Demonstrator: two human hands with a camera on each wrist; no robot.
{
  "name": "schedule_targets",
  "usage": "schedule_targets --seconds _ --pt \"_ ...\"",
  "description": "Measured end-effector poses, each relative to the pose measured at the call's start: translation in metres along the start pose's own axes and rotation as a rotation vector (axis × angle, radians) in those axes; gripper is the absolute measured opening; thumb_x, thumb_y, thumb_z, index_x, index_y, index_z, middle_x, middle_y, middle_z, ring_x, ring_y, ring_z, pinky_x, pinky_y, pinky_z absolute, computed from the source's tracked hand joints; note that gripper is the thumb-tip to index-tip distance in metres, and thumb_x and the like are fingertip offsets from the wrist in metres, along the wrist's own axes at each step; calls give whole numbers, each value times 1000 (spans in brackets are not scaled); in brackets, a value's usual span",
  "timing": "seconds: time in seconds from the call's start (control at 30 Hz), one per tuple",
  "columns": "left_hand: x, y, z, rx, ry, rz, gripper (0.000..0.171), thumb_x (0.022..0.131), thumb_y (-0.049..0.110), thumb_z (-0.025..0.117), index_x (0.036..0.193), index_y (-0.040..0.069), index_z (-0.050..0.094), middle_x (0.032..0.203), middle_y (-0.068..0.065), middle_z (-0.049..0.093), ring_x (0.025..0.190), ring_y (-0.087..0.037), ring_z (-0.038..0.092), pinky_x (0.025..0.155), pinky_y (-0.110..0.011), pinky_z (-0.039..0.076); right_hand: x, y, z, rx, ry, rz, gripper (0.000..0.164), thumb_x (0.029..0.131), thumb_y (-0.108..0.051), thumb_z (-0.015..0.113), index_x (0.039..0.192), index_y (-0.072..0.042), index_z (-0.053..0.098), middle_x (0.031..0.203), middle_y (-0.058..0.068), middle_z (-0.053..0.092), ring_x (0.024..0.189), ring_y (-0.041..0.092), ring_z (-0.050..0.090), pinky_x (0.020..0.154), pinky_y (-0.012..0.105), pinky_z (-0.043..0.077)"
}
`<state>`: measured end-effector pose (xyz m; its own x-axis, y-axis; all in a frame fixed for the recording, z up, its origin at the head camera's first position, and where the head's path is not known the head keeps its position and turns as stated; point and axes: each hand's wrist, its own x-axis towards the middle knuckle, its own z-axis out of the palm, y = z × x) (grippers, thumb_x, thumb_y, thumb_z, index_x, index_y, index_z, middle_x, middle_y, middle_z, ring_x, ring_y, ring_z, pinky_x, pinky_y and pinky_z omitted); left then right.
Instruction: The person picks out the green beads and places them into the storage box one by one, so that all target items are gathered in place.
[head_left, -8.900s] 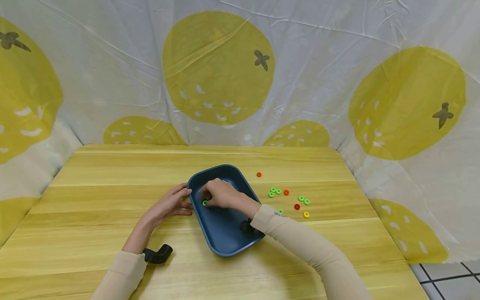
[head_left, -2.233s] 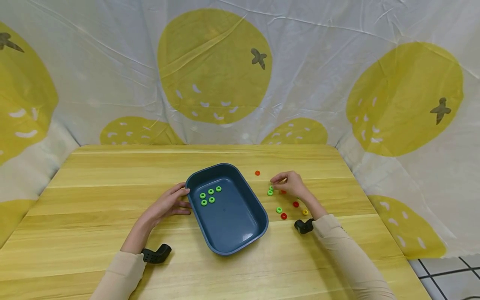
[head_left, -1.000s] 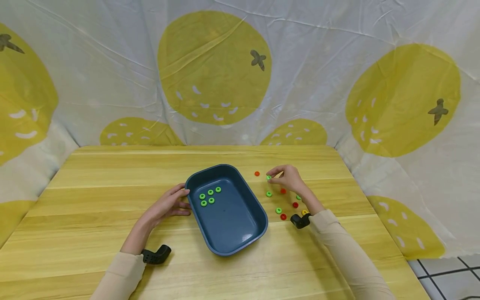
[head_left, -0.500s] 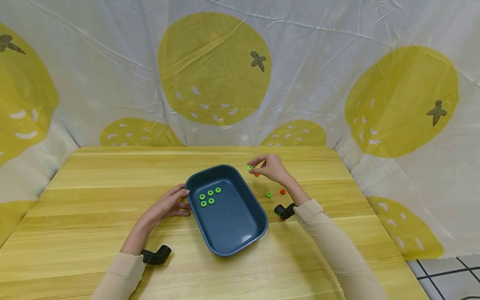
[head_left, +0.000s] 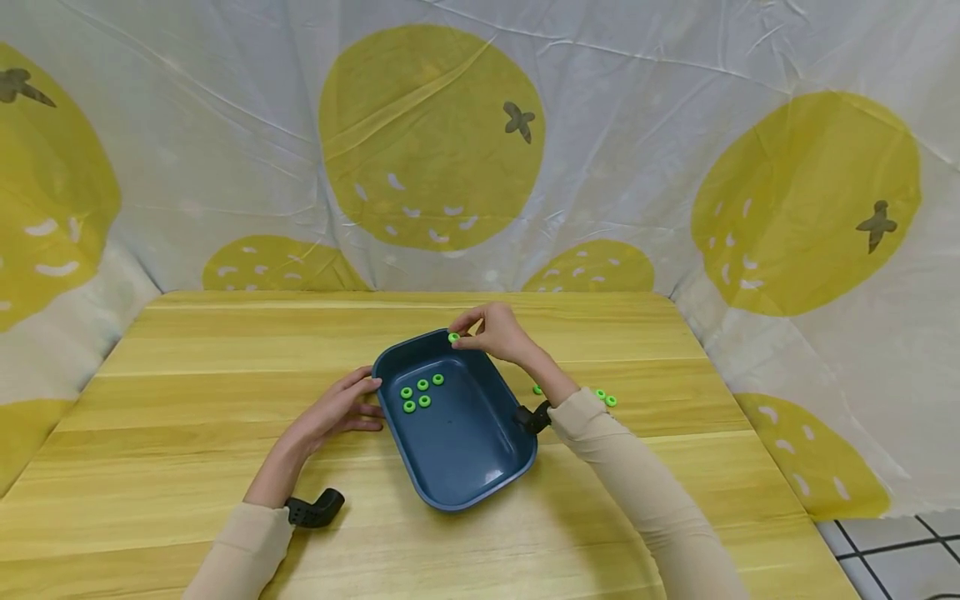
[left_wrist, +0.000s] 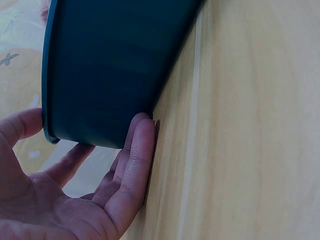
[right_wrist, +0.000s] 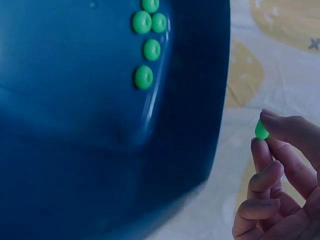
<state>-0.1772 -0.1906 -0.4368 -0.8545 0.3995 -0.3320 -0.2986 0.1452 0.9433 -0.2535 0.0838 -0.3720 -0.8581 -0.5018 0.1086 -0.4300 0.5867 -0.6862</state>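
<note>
A dark blue tray (head_left: 465,454) lies on the wooden table, with several green ring-shaped beads (head_left: 422,384) on its floor near the far left end. My left hand (head_left: 341,407) rests at the tray's left corner from outside. In the left wrist view its thumb (left_wrist: 22,125) touches the rim and its fairly straight fingers (left_wrist: 132,175) lie along the outer wall. My right hand (head_left: 495,333) pinches one green bead (head_left: 453,337) between thumb and fingertips, above the tray's far rim. The right wrist view shows that bead (right_wrist: 261,130) edge-on.
Right of the tray, a few green beads (head_left: 606,397) lie on the table (head_left: 225,350); the right forearm hides others. Black wrist cameras (head_left: 315,508) sit on both wrists, the right one overlapping the tray's right rim. A fruit-print cloth (head_left: 615,150) hangs behind.
My right hand has lifted a green bead off the table and carried it left, to the tray's far edge. The left hand and the tray have stayed in place.
</note>
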Motion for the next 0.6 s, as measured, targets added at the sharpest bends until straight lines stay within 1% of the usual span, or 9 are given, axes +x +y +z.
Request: schedule_targets --seconds 0.1,0.2,0.27,0.33,0.47,0.53,0.6 --pt "-1 1 0 -3 -5 2 61 100 36 39 149 6 17 141 -30 35 96 -20 66 86 -41 56 3 -3 9 -8 -25 -19 20 80 -14 73 99 -7 73 94 8 73 86 20 64 66 20 51" --pt "-1 2 -1 -4 -11 5 62 100 36 39 149 5 16 142 -30 34 97 -20 66 87 -41 55 5 -4 18 -15 -53 -32 18 80 -13 74 97 -8 74 92 5 73 84 14 64 65 19 51" --pt "-1 2 -1 -3 -16 8 63 100 36 39 149 5 15 142 -30 33 98 -21 65 88 -42 55 4 -5 24 -31 -70 -41 17 79 -12 74 96 -8 74 91 3 72 82 11 64 64 18 51" --pt "-1 2 -1 -1 -16 8 63 100 37 39 149 6 16 143 -30 33 99 -22 65 88 -43 55 4 -7 30 -52 -93 -44 16 80 -10 73 95 -7 74 91 3 72 82 11 64 64 18 52" --pt "-1 1 -1 -2 -15 6 61 100 37 39 149 6 17 143 -29 33 98 -22 65 88 -43 55 3 -14 41 -159 -158 -30 16 80 -11 73 96 -7 73 93 3 72 86 16 64 70 20 53" --pt "-1 1 -1 -1 -15 6 61 101 36 39 149 6 17 142 -29 33 97 -21 66 88 -42 55 2 -16 46 -238 -195 -29 16 81 -13 73 96 -9 73 93 3 72 86 17 64 72 20 52" --pt "-1 0 -1 0 -13 4 60 101 36 38 149 6 18 142 -29 34 97 -20 66 87 -42 55 1 -19 50 -305 -228 -17 15 81 -14 73 96 -11 73 93 1 71 85 14 62 71 20 52"
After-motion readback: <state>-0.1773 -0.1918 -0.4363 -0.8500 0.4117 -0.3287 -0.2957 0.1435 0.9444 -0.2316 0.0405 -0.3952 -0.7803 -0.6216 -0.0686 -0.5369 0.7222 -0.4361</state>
